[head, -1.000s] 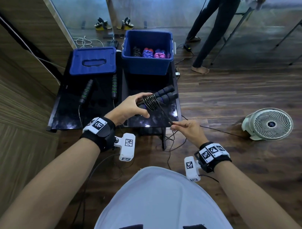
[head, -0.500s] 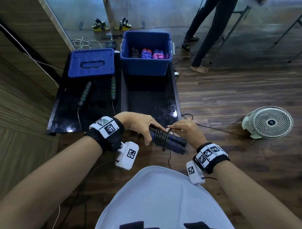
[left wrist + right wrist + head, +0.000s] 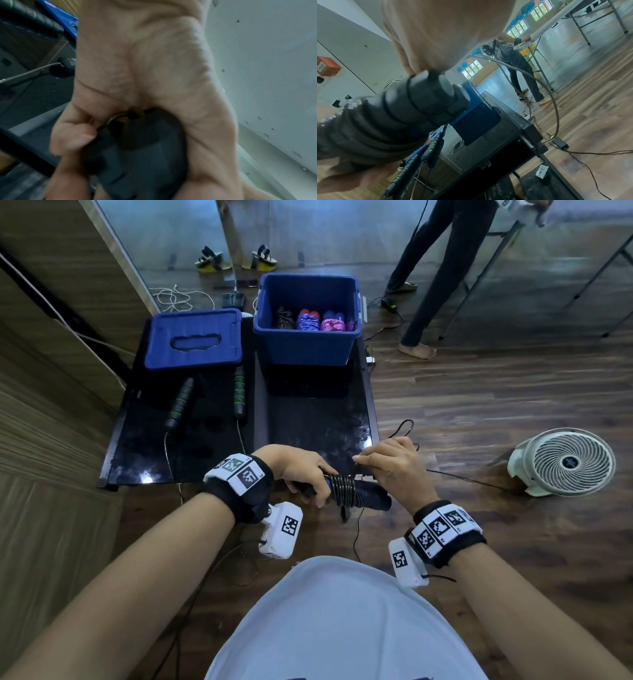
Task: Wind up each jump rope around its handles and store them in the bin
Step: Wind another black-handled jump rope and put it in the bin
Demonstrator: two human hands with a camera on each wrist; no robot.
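Both hands lowered, gripping wound handles before black table, wooden floor

The left hand covers the near ends of the dark handles, and the left wrist view is blurred. The right hand's fingertips are hidden behind its knuckles. The bin wall hides the lower parts of the wound ropes.

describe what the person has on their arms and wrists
Both forearms are bare, with no sleeves. The left hand and right hand are ungloved. Each wrist carries a black band covered with white tags printed in black square codes, and a white camera box with its own code tag and a thin black cable.
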